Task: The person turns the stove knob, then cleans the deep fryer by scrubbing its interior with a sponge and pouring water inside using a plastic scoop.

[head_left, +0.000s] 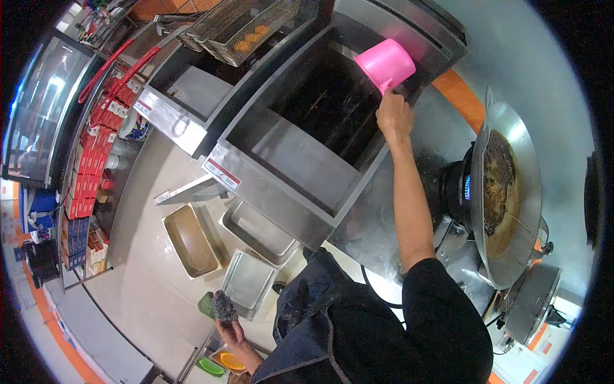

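My right hand (394, 116) grips the handle of a pink plastic jug (387, 63), which is tipped on its side over the back right corner of an open fryer (281, 200). Whether liquid is leaving the jug I cannot tell. The fryer's tank is dark inside, with a flat grey metal plate (307, 157) across its front part. Low on the left, my left hand (234, 333) is closed around a grey steel wool scrubber (224, 307) and a green scouring pad (206, 305), held away from the fryer.
To the right, a large wok (510, 128) of brown liquid stands by a burner with a blue flame (467, 187). A second fryer (176, 121) is at upper left, with wire baskets (214, 32) holding fried pieces. Metal pans (224, 253) lie on the floor; red boxes (89, 166) fill a shelf.
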